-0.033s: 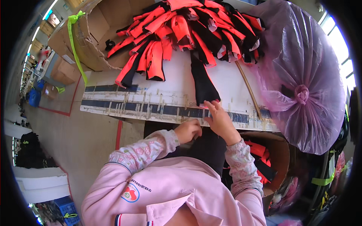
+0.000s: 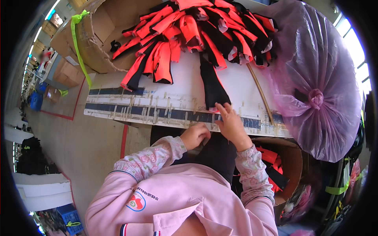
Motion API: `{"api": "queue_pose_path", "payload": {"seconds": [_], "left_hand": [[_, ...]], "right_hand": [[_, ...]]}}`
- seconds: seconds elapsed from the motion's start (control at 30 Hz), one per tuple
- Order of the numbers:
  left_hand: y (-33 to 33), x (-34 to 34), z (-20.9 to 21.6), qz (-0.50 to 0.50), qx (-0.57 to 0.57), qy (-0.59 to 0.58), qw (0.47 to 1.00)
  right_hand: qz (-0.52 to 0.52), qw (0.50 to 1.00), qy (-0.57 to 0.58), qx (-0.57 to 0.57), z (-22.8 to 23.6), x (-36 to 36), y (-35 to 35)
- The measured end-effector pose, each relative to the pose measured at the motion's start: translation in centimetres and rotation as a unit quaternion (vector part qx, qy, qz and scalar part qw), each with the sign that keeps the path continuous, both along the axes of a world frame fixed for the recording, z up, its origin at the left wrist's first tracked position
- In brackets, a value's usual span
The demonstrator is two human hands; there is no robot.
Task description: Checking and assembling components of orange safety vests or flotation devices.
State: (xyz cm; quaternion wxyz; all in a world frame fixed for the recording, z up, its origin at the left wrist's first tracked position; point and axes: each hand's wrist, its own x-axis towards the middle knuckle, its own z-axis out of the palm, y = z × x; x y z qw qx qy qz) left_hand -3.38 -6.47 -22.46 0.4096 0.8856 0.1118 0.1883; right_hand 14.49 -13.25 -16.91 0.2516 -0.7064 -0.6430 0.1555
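On the white worktop [image 2: 244, 88] lies a long black fabric piece [image 2: 214, 84] with a bright orange edge, its far end running under the heap. My right hand [image 2: 233, 126] reaches its near end, fingers stretched out, the fingertips touching the hem. At the table's front edge is my left hand [image 2: 194, 136], its fingers curled in; whatever they may hold is hidden. Farther back, a heap of orange and black fabric pieces [image 2: 191, 31], which look like sewn tubes or sleeves, fans out toward me.
A thin wooden stick [image 2: 258, 92] lies right of the black piece. Beyond it bulges a knotted purple plastic bag [image 2: 319, 67]. An open cardboard box [image 2: 75, 51] stands at the far left. Below the table, right of my lap, another carton [image 2: 293, 169] holds orange and black pieces.
The fingers of my right hand have shifted slightly at the hem of the black piece. My left hand has moved up a little and its fingers have turned slightly.
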Motion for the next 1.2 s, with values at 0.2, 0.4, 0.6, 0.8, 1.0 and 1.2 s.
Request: {"api": "queue_pose_path", "payload": {"seconds": [0.2,0.4,0.6,0.8,1.0,1.2], "left_hand": [[2.1,-0.4,-1.8,0.209,-0.223,-0.043,0.951],[2.5,1.9,1.1,0.251,-0.355,0.010,0.901],[1.5,-1.8,-2.8,0.248,-0.398,-0.041,0.882],[-3.9,-5.1,-1.7,0.196,-0.590,0.031,0.783],[-4.1,-4.0,-3.3,0.272,-0.685,0.011,0.675],[-4.3,-3.1,-3.6,0.255,-0.605,0.028,0.754]], "right_hand": [[-0.136,0.980,-0.120,0.079,1.0,1.5,3.8],[-0.101,0.992,-0.038,0.059,-3.0,2.0,5.8],[-0.057,0.997,0.022,0.044,-3.5,-3.4,-0.3],[-0.087,0.996,0.026,-0.026,-1.9,-5.9,-4.8],[-0.134,0.982,0.116,-0.064,-2.4,-7.2,-2.5],[-0.081,0.987,0.134,-0.032,-2.8,-7.0,-2.4]]}}
